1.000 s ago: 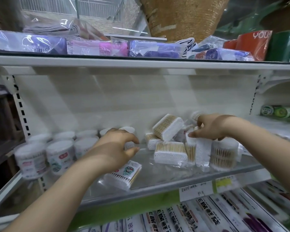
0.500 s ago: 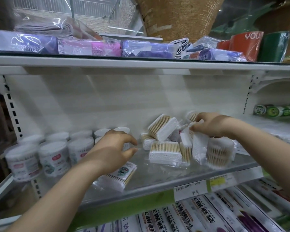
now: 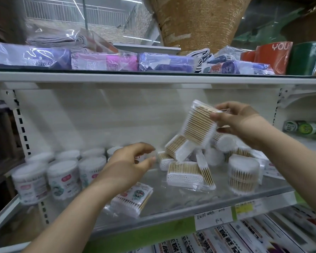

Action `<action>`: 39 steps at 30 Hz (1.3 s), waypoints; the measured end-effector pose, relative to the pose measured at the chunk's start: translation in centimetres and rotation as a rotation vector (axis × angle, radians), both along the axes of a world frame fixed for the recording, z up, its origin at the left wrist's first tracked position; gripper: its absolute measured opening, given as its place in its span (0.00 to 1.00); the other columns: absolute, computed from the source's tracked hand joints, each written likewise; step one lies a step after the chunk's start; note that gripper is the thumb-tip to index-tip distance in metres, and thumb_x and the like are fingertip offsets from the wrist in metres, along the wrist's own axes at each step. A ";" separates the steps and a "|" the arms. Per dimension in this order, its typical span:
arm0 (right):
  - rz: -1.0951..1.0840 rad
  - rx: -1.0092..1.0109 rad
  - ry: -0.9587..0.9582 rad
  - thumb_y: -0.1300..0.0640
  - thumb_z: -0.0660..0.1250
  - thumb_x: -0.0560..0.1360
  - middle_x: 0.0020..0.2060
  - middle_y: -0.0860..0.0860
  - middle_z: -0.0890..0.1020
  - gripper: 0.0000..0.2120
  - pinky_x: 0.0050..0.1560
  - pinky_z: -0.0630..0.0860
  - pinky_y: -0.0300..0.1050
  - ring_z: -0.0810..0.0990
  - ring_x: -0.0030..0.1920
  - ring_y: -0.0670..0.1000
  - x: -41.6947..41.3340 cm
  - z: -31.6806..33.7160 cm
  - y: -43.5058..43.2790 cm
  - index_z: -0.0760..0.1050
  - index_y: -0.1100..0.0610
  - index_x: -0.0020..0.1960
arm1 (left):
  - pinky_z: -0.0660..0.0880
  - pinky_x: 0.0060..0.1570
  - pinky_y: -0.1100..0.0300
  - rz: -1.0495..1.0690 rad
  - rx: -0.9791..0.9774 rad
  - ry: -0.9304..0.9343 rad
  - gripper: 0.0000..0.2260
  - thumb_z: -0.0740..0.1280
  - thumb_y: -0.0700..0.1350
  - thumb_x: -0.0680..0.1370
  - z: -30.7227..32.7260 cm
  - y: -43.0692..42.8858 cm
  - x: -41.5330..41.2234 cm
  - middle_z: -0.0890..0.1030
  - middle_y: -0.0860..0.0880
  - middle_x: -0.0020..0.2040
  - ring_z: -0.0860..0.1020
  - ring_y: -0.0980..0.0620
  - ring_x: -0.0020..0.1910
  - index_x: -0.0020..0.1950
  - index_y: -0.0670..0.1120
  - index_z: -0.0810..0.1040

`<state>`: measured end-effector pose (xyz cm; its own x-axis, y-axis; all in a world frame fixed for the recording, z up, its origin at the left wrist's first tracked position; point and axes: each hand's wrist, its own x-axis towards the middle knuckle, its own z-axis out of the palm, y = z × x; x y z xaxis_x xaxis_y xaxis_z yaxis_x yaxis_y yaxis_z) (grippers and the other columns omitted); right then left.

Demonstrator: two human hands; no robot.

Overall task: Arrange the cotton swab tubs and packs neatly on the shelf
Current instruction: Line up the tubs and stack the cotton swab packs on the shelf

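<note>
1 swab pack (image 3: 197, 126) in right hand (image 3: 240, 122)

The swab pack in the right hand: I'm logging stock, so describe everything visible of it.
The pack is a clear plastic bag of wooden-stemmed cotton swabs, white tips at both ends. It hangs tilted above the jumbled pile on the shelf. The right hand pinches its upper right edge. Contact with the pile below is unclear.

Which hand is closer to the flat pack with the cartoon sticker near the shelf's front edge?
Left. The left hand hovers just above the sticker pack, holding nothing. The right hand is up high to the right, gripping a different swab pack.
</note>
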<state>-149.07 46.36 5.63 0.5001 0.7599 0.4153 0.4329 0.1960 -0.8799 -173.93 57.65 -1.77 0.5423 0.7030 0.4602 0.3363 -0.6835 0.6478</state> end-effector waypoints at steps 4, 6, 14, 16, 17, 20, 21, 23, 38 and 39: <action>0.315 0.039 0.364 0.62 0.69 0.69 0.46 0.59 0.80 0.13 0.46 0.81 0.42 0.79 0.45 0.56 -3.1 -1.7 1.4 0.75 0.61 0.53 | 0.79 0.50 0.53 -0.058 -0.319 -0.337 0.09 0.71 0.54 0.72 0.6 0.2 -0.4 0.84 0.58 0.47 0.83 0.54 0.45 0.51 0.60 0.77; 0.425 0.063 0.518 0.61 0.68 0.66 0.48 0.60 0.81 0.18 0.49 0.81 0.46 0.80 0.48 0.57 -5.0 -2.8 2.1 0.74 0.62 0.55 | 0.80 0.51 0.49 -0.052 -0.391 -0.414 0.15 0.71 0.54 0.72 0.9 0.1 -0.7 0.84 0.56 0.45 0.84 0.52 0.45 0.57 0.56 0.77; 0.678 0.105 0.920 0.65 0.66 0.68 0.50 0.60 0.84 0.16 0.46 0.82 0.47 0.85 0.46 0.54 -11.9 -8.0 4.2 0.75 0.62 0.56 | 0.80 0.44 0.63 0.001 -0.481 -0.517 0.08 0.69 0.48 0.75 0.4 -0.7 -3.0 0.85 0.52 0.47 0.84 0.55 0.44 0.53 0.49 0.79; 0.656 0.091 0.894 0.64 0.66 0.68 0.51 0.60 0.84 0.16 0.47 0.82 0.48 0.84 0.48 0.55 -12.5 -8.7 4.1 0.75 0.61 0.56 | 0.80 0.44 0.63 0.011 -0.486 -0.530 0.05 0.69 0.46 0.74 0.0 -0.9 -3.6 0.86 0.52 0.44 0.84 0.55 0.43 0.50 0.50 0.80; 0.641 0.079 0.872 0.63 0.66 0.68 0.51 0.60 0.84 0.18 0.48 0.81 0.49 0.84 0.49 0.55 -12.7 -9.0 4.0 0.75 0.61 0.57 | 0.80 0.45 0.62 0.015 -0.490 -0.534 0.05 0.70 0.46 0.74 -0.3 -1.0 -3.9 0.86 0.52 0.43 0.84 0.54 0.43 0.49 0.50 0.80; 0.579 0.045 0.783 0.61 0.68 0.66 0.51 0.57 0.84 0.21 0.46 0.78 0.47 0.84 0.50 0.55 -13.1 -9.3 3.4 0.74 0.60 0.59 | 0.80 0.47 0.58 0.003 -0.503 -0.562 0.07 0.70 0.45 0.72 -1.0 -1.3 -4.4 0.86 0.50 0.44 0.84 0.51 0.45 0.49 0.47 0.80; 0.560 0.038 0.761 0.60 0.68 0.66 0.50 0.57 0.85 0.20 0.44 0.79 0.46 0.84 0.50 0.55 -13.2 -9.3 3.2 0.74 0.59 0.59 | 0.80 0.47 0.58 -0.004 -0.506 -0.565 0.09 0.71 0.46 0.71 -1.1 -1.4 -4.5 0.86 0.50 0.44 0.84 0.50 0.45 0.50 0.47 0.80; 0.527 0.028 0.730 0.61 0.68 0.69 0.51 0.56 0.85 0.19 0.43 0.79 0.45 0.84 0.50 0.54 -13.2 -9.3 3.1 0.74 0.59 0.60 | 0.80 0.48 0.57 -0.017 -0.507 -0.564 0.14 0.71 0.48 0.67 -1.2 -1.5 -4.5 0.86 0.50 0.45 0.84 0.50 0.46 0.51 0.47 0.80; 0.034 0.238 0.044 0.67 0.70 0.71 0.46 0.48 0.81 0.14 0.43 0.77 0.32 0.79 0.37 0.37 -4.2 -4.3 -0.8 0.74 0.50 0.49 | 0.78 0.52 0.57 -0.133 -0.517 -0.360 0.08 0.70 0.44 0.73 -0.8 -2.7 0.5 0.85 0.54 0.50 0.83 0.55 0.50 0.51 0.53 0.80; -0.066 0.242 -0.084 0.65 0.71 0.71 0.45 0.45 0.80 0.14 0.39 0.75 0.29 0.77 0.32 0.35 -2.7 -3.6 -1.1 0.73 0.49 0.49 | 0.78 0.51 0.58 -0.142 -0.514 -0.353 0.07 0.70 0.43 0.74 -0.7 -2.8 1.0 0.85 0.54 0.49 0.83 0.55 0.50 0.51 0.53 0.80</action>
<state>-151.77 45.27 1.98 0.5010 0.6007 0.6231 0.5213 0.3652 -0.7713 -172.92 54.81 -2.51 0.5236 0.8140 0.2516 -0.0280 -0.2787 0.9600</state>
